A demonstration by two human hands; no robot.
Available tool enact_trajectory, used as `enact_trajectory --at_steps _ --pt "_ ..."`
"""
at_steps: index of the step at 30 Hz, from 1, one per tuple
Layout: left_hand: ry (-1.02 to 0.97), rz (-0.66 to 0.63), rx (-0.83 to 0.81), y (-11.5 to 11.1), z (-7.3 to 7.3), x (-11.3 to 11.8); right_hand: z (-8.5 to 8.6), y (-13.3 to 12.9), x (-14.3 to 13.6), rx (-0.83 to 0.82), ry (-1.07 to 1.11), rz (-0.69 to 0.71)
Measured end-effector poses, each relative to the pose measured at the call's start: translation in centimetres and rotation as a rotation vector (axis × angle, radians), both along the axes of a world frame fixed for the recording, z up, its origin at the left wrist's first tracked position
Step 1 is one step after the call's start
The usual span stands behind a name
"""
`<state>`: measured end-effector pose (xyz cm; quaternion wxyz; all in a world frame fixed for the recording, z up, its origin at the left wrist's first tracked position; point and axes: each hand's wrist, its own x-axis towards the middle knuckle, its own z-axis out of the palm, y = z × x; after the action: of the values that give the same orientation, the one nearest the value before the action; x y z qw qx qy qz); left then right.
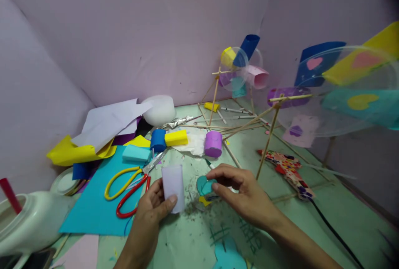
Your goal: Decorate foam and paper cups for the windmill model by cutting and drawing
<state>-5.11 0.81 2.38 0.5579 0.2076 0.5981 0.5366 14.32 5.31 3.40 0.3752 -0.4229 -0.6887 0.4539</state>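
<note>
My left hand point(152, 215) holds a white folded paper piece point(173, 186) upright, thumb on its front and fingers behind. To its right, my right hand point(240, 190) has thumb and index finger closed on the edge of a teal paper cutout point(205, 186). Below that cutout lies a small yellow scrap point(205, 201). Red-and-yellow-handled scissors point(145, 171) rest left of the white piece. Behind the hands are a purple paper roll point(213, 144), a yellow paper piece point(176, 138) and a blue roll point(158, 140).
Stick frames with paper-bladed wheels point(245, 63) stand at the back and right. A patterned glue gun point(288, 169) with a black cord lies right. Blue sheet point(93, 206), stacked papers point(109, 119) and a white container point(37, 219) are at left.
</note>
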Motion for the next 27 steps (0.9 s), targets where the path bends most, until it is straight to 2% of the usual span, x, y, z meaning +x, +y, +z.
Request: enact_trajectory --at_steps 3,8,19,27 --pt "-0.04 -0.079 0.022 -0.3 -0.3 0.5 0.4 -0.5 -0.8 -0.16 0.12 0.031" --pt "-0.069 -0.196 0.055 -0.8 -1.0 1.0 0.4 -1.0 -2.0 -0.325 0.201 -0.073" --pt "-0.023 -0.309 0.096 -1.3 -0.8 1.2 -1.1 -0.5 -2.5 -0.253 0.153 -0.144" --pt "0.015 -0.317 0.108 -1.2 -0.8 1.6 -1.6 -0.9 -3.1 -0.238 0.211 -0.171"
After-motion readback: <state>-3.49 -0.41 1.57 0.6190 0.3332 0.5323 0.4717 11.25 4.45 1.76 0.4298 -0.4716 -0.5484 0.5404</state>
